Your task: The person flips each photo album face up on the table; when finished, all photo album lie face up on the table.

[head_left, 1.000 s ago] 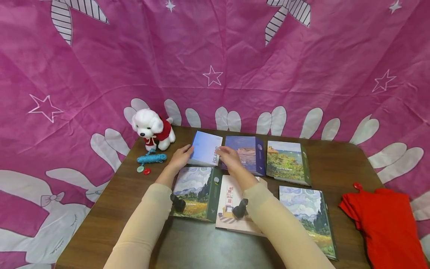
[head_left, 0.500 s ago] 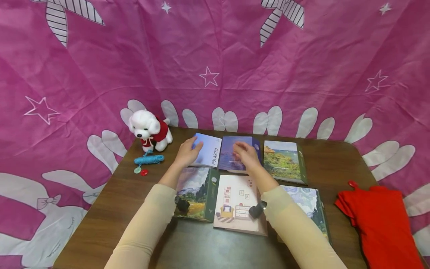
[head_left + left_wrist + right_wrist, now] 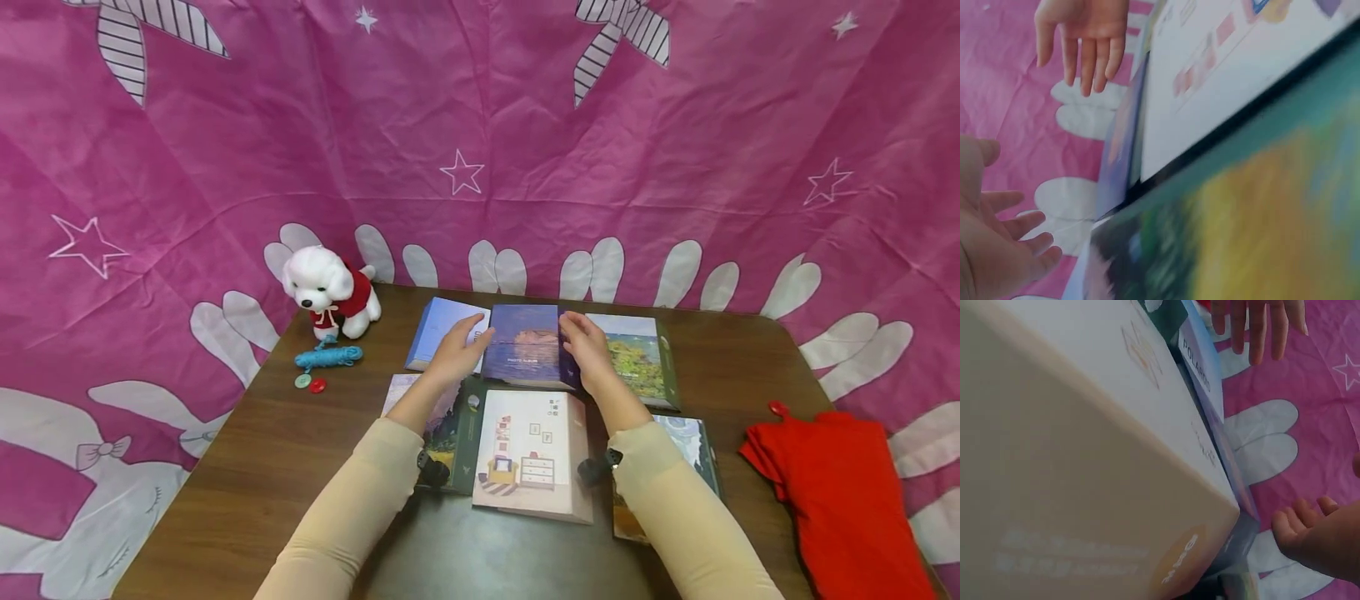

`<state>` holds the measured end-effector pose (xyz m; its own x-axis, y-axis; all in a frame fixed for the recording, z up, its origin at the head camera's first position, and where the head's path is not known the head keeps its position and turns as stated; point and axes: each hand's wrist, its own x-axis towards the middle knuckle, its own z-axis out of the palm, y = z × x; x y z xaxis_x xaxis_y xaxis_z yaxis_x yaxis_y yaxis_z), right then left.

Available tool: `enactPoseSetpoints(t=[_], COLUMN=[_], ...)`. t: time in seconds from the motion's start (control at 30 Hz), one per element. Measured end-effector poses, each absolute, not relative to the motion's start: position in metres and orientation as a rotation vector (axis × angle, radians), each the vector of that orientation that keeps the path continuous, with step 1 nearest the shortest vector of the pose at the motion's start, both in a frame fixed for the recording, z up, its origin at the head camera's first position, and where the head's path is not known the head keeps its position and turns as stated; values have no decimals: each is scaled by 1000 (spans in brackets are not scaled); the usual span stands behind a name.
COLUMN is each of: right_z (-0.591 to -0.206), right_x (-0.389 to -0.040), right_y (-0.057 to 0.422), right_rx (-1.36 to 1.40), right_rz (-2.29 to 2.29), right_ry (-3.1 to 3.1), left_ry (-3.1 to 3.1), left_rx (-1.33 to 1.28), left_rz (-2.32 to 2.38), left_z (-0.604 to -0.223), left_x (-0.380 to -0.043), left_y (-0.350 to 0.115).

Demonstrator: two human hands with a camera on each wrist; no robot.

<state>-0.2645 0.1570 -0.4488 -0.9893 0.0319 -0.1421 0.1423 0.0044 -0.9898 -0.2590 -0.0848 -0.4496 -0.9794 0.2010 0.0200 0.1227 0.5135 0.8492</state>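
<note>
A purple-blue photo album [image 3: 523, 346] lies in the middle of the back row, between my two hands. My left hand [image 3: 457, 348] is at its left side, over the edge of the light blue Polaroid album [image 3: 438, 333]. On the other side, my right hand [image 3: 589, 350] is beside the purple spine, partly in front of the seaside-painting album [image 3: 637, 354]. Fingers of both hands look extended in the left wrist view, and neither hand grips anything. Whether they touch the purple album is unclear. Nearer me lies a cream album [image 3: 525, 450] with a room drawing.
Landscape-painting albums lie front left [image 3: 468, 446] and front right [image 3: 690, 442], partly under my arms. At the table's left are a plush dog [image 3: 330, 287], blue cord [image 3: 328, 357] and two buttons [image 3: 317, 385]. Red cloth [image 3: 840, 492] lies at the right. A pink curtain [image 3: 420, 108] hangs behind.
Both hands have left the Polaroid album, which they held at its sides, and moved right to either side of the purple-blue album. The view has shifted slightly.
</note>
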Motion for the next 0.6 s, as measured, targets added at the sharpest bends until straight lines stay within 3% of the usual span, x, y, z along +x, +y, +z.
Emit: enactPoseSetpoints(t=[0.37,0.6], right_z=[-466,-470], right_x=[-263,-261], right_y=[164,170], right_rx=[316,261], right_rz=[-2004,-1926], right_ry=[2214,2199], left_ry=[2533,2513], left_rx=[154,78], left_rz=[1562,1639], left_z=[-473,-478], left_x=[-255,-255], left_y=[-45,-39])
